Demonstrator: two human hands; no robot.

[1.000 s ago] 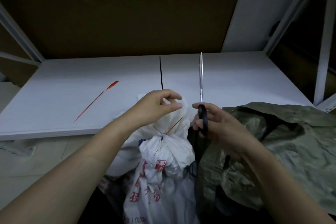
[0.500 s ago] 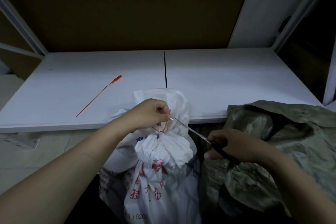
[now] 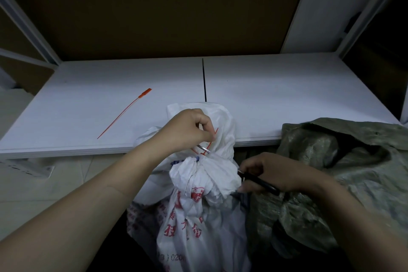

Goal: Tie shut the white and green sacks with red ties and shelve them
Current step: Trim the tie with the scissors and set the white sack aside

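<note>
The shelf (image 3: 287,95) is a flat, matte white board in two panels with a dark seam down the middle. It spreads wide across the frame back to a brown rear wall, and its layered front edge runs just behind the sacks.

At right the green sack (image 3: 331,172) is coarse woven plastic, crumpled, and its slumped rim overlaps that front edge. At centre the white sack (image 3: 203,216) is thin, wrinkled and printed in red. Its neck is gathered into a tight bunch and its tuft rises across the shelf edge.

The left hand (image 3: 187,130) pinches the tie (image 3: 212,139), a thin red tail standing up from the neck. The right hand (image 3: 271,174) is clenched around the black handles of the scissors (image 3: 262,183). Their metal tips show at the tie just under the left fingers.

A spare tie (image 3: 120,116) lies straight on the left panel, well apart.

Half a second ago the right hand was farther right and the full blade was visible. Now most of it is hidden behind the bunch.
</note>
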